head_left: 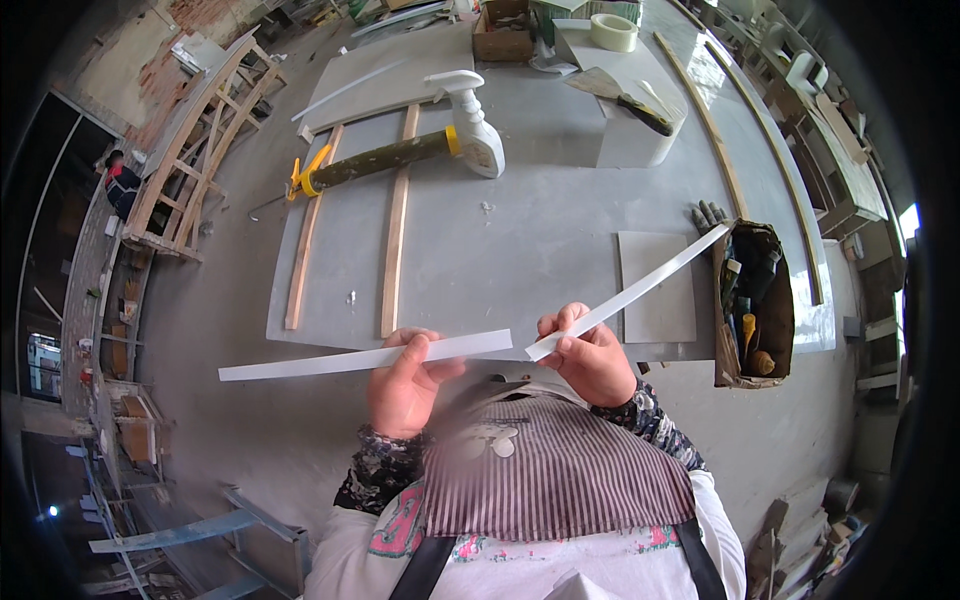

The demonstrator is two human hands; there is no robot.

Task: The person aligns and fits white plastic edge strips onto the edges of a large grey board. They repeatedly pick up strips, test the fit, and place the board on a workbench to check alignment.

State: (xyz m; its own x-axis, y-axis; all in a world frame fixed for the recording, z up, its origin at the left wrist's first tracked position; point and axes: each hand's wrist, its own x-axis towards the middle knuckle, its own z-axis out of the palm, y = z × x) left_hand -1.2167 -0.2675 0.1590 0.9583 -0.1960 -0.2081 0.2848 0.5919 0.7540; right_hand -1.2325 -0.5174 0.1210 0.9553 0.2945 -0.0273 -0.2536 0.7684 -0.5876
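Note:
My left hand (pixel 408 378) is closed on a flat white strip (pixel 300 369), which lies nearly level in front of the striped apron and reaches far to the left. Pinched between thumb and fingers of my right hand (pixel 590 358) is a second white strip (pixel 640 288), slanting up and away to the right. The near ends of both strips are close together but apart, at the near edge of the grey worktable (pixel 500 260). The far end of the right strip comes over the rim of a cardboard box (pixel 722 330).
Wooden battens (pixel 396 230), a caulking gun (pixel 380 163) and a white spray bottle (pixel 480 140) lie or stand on the table. To the right are a grey panel (pixel 657 300), a putty knife (pixel 625 100), a tape roll (pixel 614 32) and a glove (pixel 708 213). Another person (pixel 122 186) is far left.

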